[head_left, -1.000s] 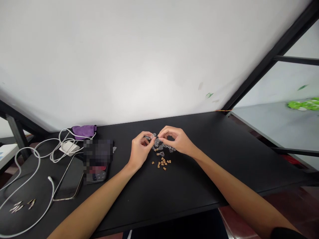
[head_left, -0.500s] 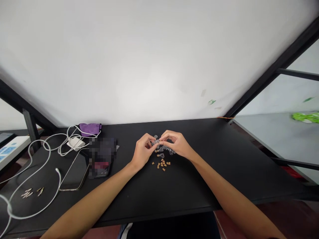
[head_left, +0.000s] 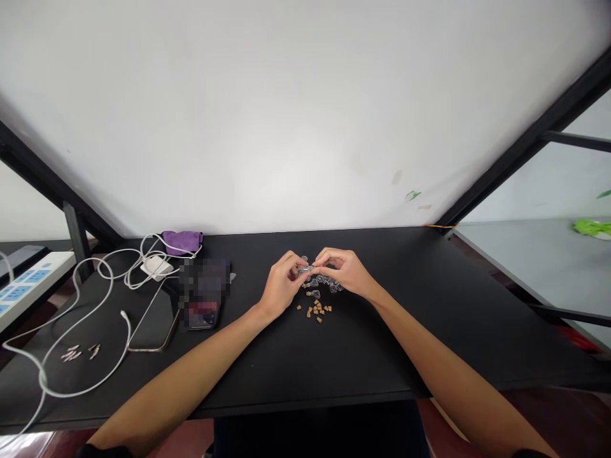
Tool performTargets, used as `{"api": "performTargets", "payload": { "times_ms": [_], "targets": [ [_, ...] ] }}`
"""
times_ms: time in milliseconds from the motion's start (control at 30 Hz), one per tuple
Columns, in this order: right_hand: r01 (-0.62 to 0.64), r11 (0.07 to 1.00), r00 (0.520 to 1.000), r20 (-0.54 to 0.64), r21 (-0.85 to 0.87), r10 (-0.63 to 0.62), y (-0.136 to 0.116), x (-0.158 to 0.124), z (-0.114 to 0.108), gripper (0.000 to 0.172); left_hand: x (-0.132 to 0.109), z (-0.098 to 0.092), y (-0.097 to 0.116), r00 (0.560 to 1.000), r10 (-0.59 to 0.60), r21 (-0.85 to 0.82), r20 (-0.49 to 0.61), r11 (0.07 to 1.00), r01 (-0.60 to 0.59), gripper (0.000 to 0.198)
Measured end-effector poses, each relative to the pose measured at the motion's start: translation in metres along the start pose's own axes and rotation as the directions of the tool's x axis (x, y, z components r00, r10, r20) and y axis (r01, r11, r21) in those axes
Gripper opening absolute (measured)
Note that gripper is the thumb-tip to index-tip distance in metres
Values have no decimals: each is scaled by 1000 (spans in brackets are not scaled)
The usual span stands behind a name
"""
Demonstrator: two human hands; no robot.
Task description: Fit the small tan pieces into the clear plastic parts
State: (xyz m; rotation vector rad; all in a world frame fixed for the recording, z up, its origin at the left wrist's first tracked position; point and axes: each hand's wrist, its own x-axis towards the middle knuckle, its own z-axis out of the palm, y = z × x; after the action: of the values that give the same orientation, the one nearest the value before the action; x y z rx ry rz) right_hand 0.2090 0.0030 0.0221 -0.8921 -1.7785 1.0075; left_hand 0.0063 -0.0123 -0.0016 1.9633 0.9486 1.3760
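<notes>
My left hand pinches a small clear glass bottle lying sideways between thumb and fingers. At the right end of that bottle, the thumb and fingertips of my right hand are closed on what looks like a small cork, mostly covered by the fingers. Under and beside the hands lie several more little clear bottles. One bottle with a cork in its neck lies just in front of them. Nearer to me is a loose group of tan corks.
On the black table, a phone, a blurred-out dark device, a white cable, a white charger and a purple pouch lie left. Small slim pieces and a power strip are farther left. A white wall stands behind.
The whole view has shifted a little, so things appear farther right. Both hands stay together on the bottle, with only slight finger movement.
</notes>
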Motion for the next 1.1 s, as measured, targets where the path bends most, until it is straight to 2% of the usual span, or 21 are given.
{"api": "performTargets", "payload": {
  "times_ms": [267, 500, 667, 933, 1100],
  "targets": [
    [31, 1000, 999, -19, 3, -31, 8, -1, 1, 27, 0, 1, -3, 1000, -28, -25, 12, 999, 28, 21],
    [-79, 997, 995, 52, -3, 79, 5, -1, -3, 38, 2, 0, -1, 998, -51, -29, 31, 998, 52, 19],
    [-92, 995, 990, 100, -32, 95, 1, -2, -2, 39, 1, 1, -4, 997, -46, 15, 57, 999, 45, 18],
    [-16, 999, 988, 152, -46, 23, 4, -3, 1, 28, -2, 3, -4, 994, -73, 42, 77, 997, 70, 33],
    [-74, 997, 990, 117, -23, 77, 3, -4, 2, 35, -4, 1, -2, 994, -86, 114, 70, 991, 77, 40]
  ]
}}
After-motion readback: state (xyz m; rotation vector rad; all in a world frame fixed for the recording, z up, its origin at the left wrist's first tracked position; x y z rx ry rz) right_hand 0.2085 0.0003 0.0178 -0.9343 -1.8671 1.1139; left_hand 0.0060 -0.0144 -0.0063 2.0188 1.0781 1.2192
